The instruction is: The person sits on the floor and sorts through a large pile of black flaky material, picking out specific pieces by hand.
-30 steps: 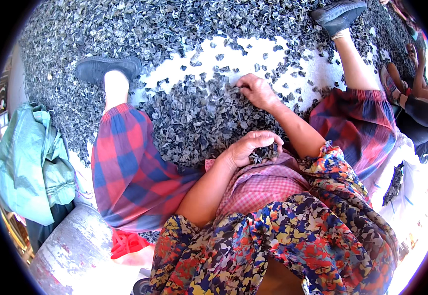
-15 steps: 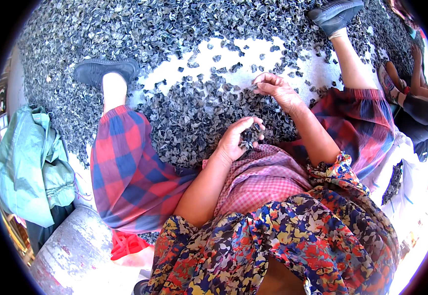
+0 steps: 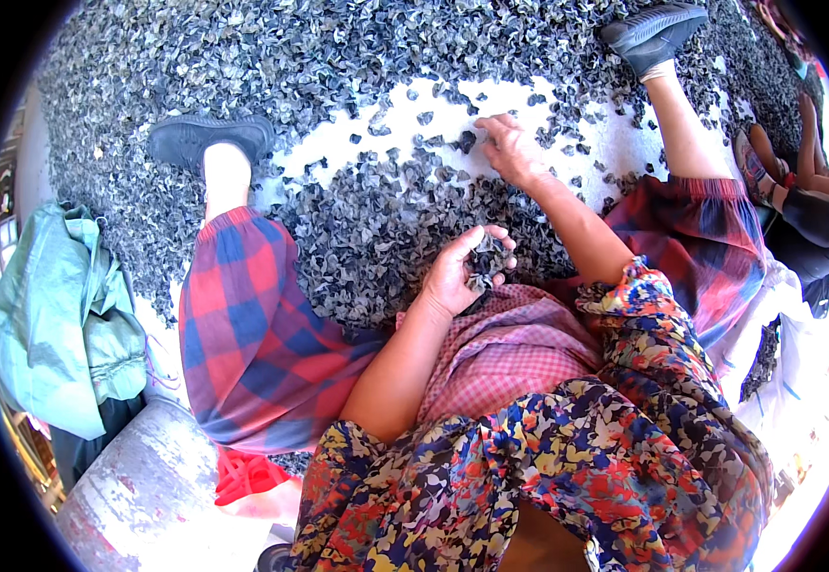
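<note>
Dark, curled pieces that look like dried black fungus (image 3: 367, 238) lie heaped between my spread legs. My left hand (image 3: 452, 272) is cupped, palm turned right, with a few fungus pieces (image 3: 487, 257) held in its curled fingers above the near side of the heap. Farther out, my right hand (image 3: 512, 151) reaches over the pale ground, fingers stretched and slightly bent. A larger dark piece (image 3: 468, 140) is right beside its fingertips; whether they touch cannot be made out.
A wide layer of the same fungus spreads beyond my shoes (image 3: 209, 140). Scattered pieces dot the pale strip (image 3: 347, 133) of ground. At left are a green cloth (image 3: 61, 315) and a grey cylinder (image 3: 147, 477). Another person's legs (image 3: 810, 205) and a white sack (image 3: 781, 362) are at right.
My right hand has moved up and left, away from my body, and its pinched fingers have opened out. The left hand stays nearly in place, still holding fungus pieces.
</note>
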Demonstrator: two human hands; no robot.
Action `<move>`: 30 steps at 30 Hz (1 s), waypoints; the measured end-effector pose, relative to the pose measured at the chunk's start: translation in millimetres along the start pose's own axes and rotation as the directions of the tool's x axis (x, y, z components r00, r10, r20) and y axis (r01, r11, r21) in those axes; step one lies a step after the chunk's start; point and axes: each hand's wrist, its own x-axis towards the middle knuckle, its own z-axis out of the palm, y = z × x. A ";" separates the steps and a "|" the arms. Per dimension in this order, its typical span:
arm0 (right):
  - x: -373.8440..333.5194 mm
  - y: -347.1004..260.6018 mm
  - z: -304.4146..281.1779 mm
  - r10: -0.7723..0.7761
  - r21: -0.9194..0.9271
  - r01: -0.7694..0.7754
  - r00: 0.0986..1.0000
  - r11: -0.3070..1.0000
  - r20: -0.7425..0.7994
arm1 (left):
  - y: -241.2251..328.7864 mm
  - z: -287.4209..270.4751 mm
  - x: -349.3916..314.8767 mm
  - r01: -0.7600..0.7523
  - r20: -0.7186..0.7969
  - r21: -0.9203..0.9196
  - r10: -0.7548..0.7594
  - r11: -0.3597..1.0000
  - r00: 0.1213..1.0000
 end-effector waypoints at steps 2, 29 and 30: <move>1.5 -2.3 12.4 -0.172 -0.231 0.163 0.985 0.959 -0.020 | -0.9 -0.4 0.6 0.012 0.017 0.019 -0.012 1.000 1.000; -145.0 -15.4 -103.8 0.273 0.627 -0.208 0.962 0.751 -0.008 | 14.5 45.6 10.1 -0.089 -0.043 -0.223 0.081 0.971 0.996; -150.8 -1.7 -92.8 0.284 0.621 -0.208 0.959 0.756 -0.025 | 18.3 47.9 20.1 -0.046 0.036 -0.273 0.058 0.961 0.998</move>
